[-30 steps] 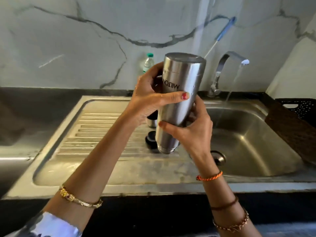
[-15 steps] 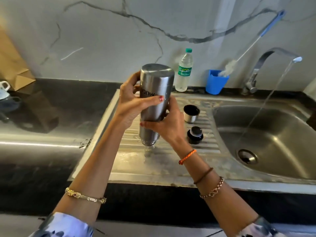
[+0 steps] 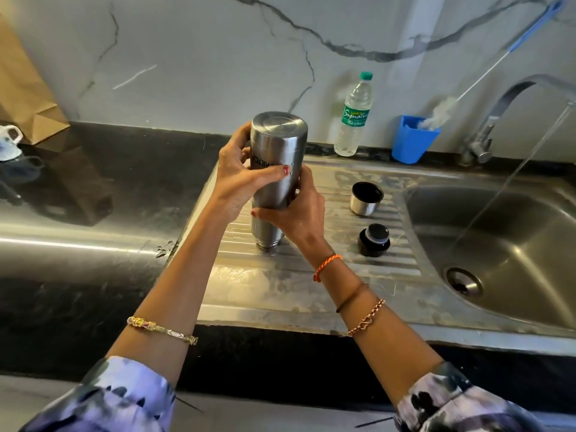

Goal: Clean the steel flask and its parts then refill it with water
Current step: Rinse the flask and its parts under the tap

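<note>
Both hands grip an upside-down steel flask (image 3: 278, 157) over the ribbed draining board (image 3: 327, 269), its mouth down at or just above the ridges. The left hand (image 3: 241, 182) wraps the upper body; the right hand (image 3: 299, 213) curls round lower down. At 3 o'clock of the flask stand its steel cup (image 3: 365, 198), open side up, and black stopper (image 3: 375, 240). At 1 o'clock, a blue tumbler (image 3: 412, 141) holds a bottle brush (image 3: 486, 70). The tap (image 3: 498, 113) streams water into the sink basin (image 3: 511, 244).

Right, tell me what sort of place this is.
Most likely a home kitchen: a steel sink with a drainboard, a running tap, and a dark counter against a marble-look wall.
</note>
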